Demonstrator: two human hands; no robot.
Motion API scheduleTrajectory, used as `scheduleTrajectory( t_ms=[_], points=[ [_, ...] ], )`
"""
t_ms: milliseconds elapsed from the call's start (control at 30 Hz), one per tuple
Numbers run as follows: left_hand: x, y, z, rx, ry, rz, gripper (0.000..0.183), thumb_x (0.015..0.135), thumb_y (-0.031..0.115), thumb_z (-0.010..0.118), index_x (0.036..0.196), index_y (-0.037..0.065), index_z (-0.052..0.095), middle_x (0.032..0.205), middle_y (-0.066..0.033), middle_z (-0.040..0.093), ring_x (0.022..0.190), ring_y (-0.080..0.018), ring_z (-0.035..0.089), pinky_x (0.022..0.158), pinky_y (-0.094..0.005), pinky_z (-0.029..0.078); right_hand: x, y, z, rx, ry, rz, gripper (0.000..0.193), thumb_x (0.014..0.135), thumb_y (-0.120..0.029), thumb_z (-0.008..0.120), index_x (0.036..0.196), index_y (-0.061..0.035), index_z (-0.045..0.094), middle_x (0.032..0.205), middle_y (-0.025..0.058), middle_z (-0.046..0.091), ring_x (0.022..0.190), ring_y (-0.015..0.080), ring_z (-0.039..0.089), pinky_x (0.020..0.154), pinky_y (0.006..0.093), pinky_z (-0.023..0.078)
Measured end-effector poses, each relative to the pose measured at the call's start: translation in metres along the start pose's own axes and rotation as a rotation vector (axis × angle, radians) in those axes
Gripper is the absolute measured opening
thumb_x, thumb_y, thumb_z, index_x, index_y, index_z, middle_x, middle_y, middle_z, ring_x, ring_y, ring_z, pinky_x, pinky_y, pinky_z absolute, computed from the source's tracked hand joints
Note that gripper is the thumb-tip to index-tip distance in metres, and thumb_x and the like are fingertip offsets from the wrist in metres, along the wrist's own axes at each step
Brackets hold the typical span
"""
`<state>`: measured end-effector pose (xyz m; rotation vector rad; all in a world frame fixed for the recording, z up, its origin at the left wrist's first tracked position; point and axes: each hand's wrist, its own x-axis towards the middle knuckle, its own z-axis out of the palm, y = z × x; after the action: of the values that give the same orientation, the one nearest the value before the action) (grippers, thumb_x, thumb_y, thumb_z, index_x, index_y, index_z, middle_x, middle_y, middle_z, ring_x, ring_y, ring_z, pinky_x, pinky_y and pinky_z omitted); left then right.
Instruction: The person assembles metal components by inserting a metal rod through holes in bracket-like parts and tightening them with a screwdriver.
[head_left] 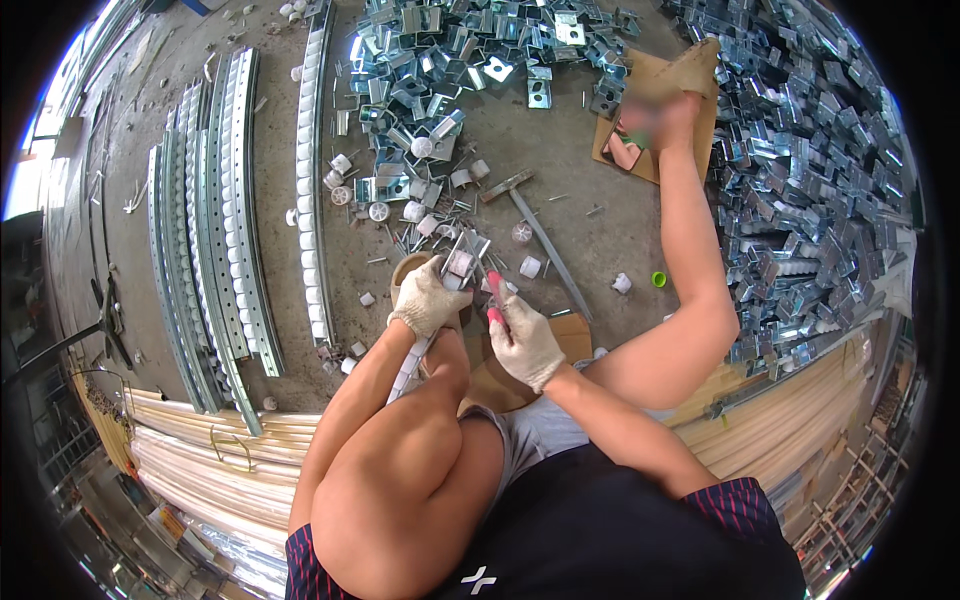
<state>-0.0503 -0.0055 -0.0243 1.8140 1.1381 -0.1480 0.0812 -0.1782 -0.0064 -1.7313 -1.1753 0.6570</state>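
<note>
My left hand [428, 300], in a white knit glove, is closed around the end of a metal roller track [408, 375]. White rollers sit in the track, which slants down across my leg. A white roller [460, 263] shows at its upper end, just past my fingers. My right hand [525, 348], gloved too, grips a red-handled tool [494, 296] that looks like pliers; its tip points toward the track end, and whether it touches is unclear. Loose white rollers [530, 267] and small metal pins lie on the floor beyond. Right of them rests a hammer [540, 235].
Finished-looking roller tracks [235, 200] lie in rows at the left. Heaps of shiny metal brackets [490, 50] spread at the far side, with a larger heap [800, 220] at the right. A phone [622, 150] lies on cardboard [660, 75] by my foot. A green ring [658, 279] is nearby.
</note>
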Motion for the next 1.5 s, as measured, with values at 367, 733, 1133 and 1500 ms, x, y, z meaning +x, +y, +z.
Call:
scheduleTrajectory(
  t_ms=[367,733,1133,1500],
  points=[
    [-0.005,0.015,-0.005,0.070,0.003,-0.075,0.070,0.073,0.042,0.088,0.128,0.003,0.070,0.114,-0.0230,0.077,0.110,-0.0388,0.073,0.100,-0.0438,0.054,-0.011,-0.068,-0.064,0.146,-0.448,0.434,0.057,0.099,-0.007,0.056,0.155,-0.0030,0.048,0.097,0.0319,0.069,0.093,0.0513,0.068,0.081,0.0539,0.055],
    [-0.004,0.010,0.014,0.203,0.097,-0.086,0.066,0.078,0.042,0.085,0.125,0.000,0.066,0.107,-0.0255,0.076,0.105,-0.0421,0.073,0.094,-0.0474,0.056,0.022,-0.087,-0.048,-0.156,-0.619,0.434,0.048,0.101,-0.012,0.048,0.142,0.0130,0.048,0.095,0.0347,0.070,0.093,0.0513,0.069,0.080,0.0579,0.054],
    [0.003,0.003,0.021,0.279,0.092,-0.155,0.056,0.081,0.039,0.080,0.117,-0.001,0.063,0.099,-0.0280,0.075,0.097,-0.0457,0.073,0.087,-0.0509,0.058,0.065,-0.113,-0.030,-0.436,-0.843,0.514,0.052,0.097,-0.016,0.051,0.139,0.0160,0.046,0.100,0.0343,0.073,0.094,0.0486,0.072,0.082,0.0563,0.057],
    [-0.007,0.012,0.003,0.100,0.135,-0.008,0.042,0.075,0.033,0.082,0.103,0.004,0.070,0.096,-0.0253,0.075,0.096,-0.0455,0.072,0.085,-0.0509,0.056,-0.014,-0.069,-0.002,-0.429,-0.573,0.463,0.077,0.098,-0.018,0.053,0.166,0.0033,0.022,0.123,0.0311,0.066,0.088,0.0483,0.073,0.076,0.0580,0.060]
  ],
)
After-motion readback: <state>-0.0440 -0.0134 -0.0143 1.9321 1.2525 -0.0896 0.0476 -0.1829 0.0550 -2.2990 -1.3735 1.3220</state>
